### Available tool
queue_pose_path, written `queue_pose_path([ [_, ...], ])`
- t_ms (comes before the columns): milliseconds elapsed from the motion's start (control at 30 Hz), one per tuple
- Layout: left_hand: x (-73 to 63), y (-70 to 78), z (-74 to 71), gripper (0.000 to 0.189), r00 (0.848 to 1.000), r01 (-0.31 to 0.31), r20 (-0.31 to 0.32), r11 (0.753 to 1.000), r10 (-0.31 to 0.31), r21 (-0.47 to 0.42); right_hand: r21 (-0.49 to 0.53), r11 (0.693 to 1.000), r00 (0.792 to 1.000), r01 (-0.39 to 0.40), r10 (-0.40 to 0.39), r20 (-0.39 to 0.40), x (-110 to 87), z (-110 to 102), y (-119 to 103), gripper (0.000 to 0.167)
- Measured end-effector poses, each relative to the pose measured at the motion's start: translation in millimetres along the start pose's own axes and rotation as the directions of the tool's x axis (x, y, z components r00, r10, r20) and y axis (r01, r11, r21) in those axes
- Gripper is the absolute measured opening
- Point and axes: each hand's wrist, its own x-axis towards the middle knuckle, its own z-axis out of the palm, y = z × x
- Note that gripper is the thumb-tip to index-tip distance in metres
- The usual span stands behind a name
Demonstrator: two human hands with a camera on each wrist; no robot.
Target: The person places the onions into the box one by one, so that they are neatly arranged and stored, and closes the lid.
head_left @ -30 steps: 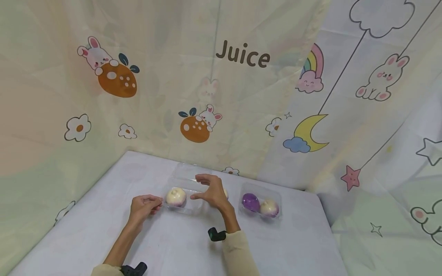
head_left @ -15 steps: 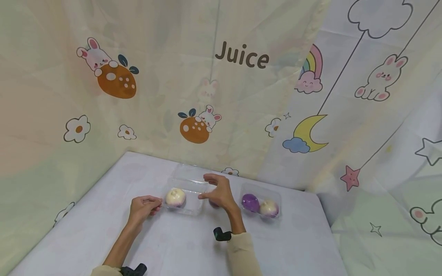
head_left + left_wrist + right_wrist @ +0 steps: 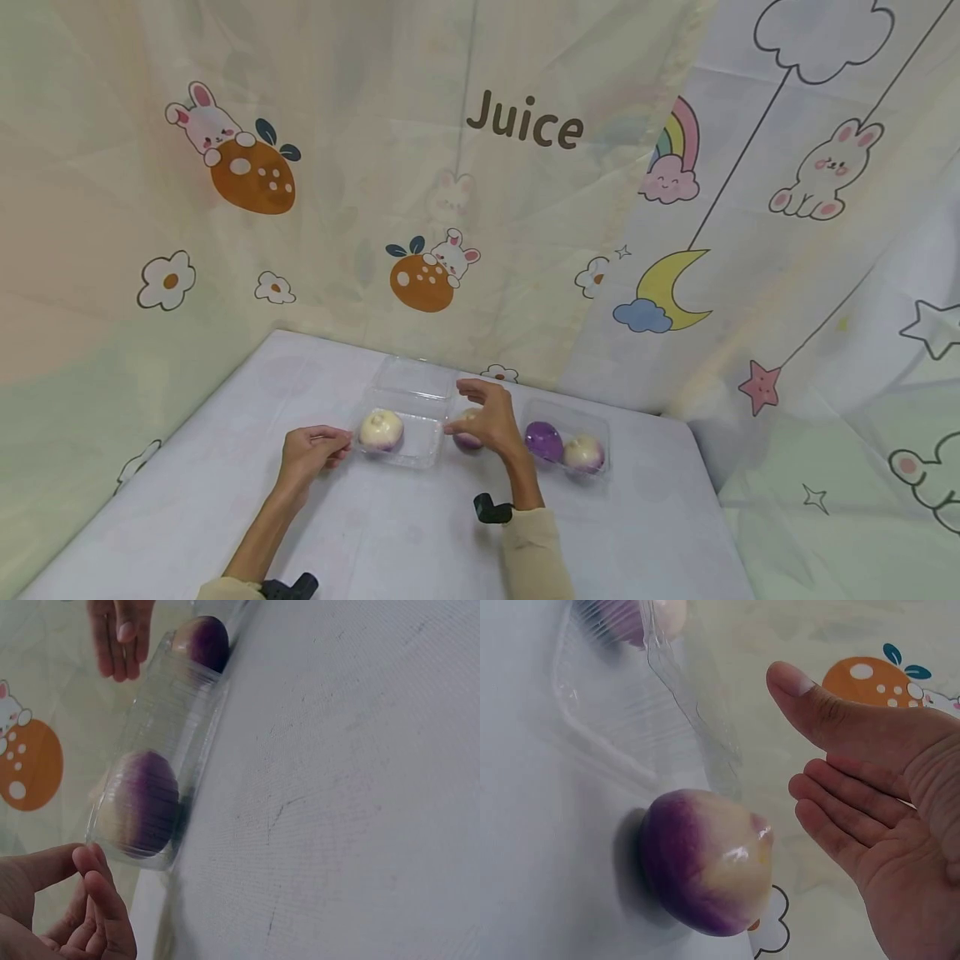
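Observation:
My left hand [image 3: 315,454] pinches the left rim of a clear plastic clamshell container [image 3: 422,457] between thumb and index finger. The lid [image 3: 412,381] is tipped back. Inside, at the left end, sits a round purple-and-cream turnip [image 3: 381,429]; the right half holds nothing. Just outside the container's right side, a second, shiny purple-and-cream turnip [image 3: 705,862] rests on the table. Over it hovers my right hand [image 3: 491,423], thumb and fingers spread apart, holding nothing. The right wrist view shows a gap between hand and turnip.
Farther right stands another clear container [image 3: 573,407] with a deep purple round vegetable [image 3: 544,441] and a purple-and-cream one [image 3: 584,453] in it. The white tabletop [image 3: 420,533] meets a printed cloth backdrop [image 3: 337,250] behind the containers.
My right hand has moved right, from above the clamshell's right half to over the loose turnip, which now shows more. The left hand stays at the rim.

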Motion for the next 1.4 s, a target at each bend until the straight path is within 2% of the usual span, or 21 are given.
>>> queue_pose_path([
  [533, -0.4, 2.1, -0.5, 0.022, 1.000, 0.005, -0.002, 1.000, -0.005, -0.004, -0.023, 1.000, 1.000, 0.002, -0.003, -0.022, -5.5, -11, 9, 0.079],
  [833, 1.3, 1.1, -1.2, 0.022, 1.000, 0.014, 0.001, 1.000, -0.014, -0.006, -0.074, 0.997, 0.999, -0.033, 0.033, -0.013, -6.4, -15, 13, 0.083],
  [1400, 0.7, -1.2, -1.5, 0.022, 1.000, 0.017, 0.001, 1.000, -0.017, -0.009, -0.089, 0.986, 0.989, -0.142, 0.144, 0.016, -10.7, -15, 20, 0.093],
])
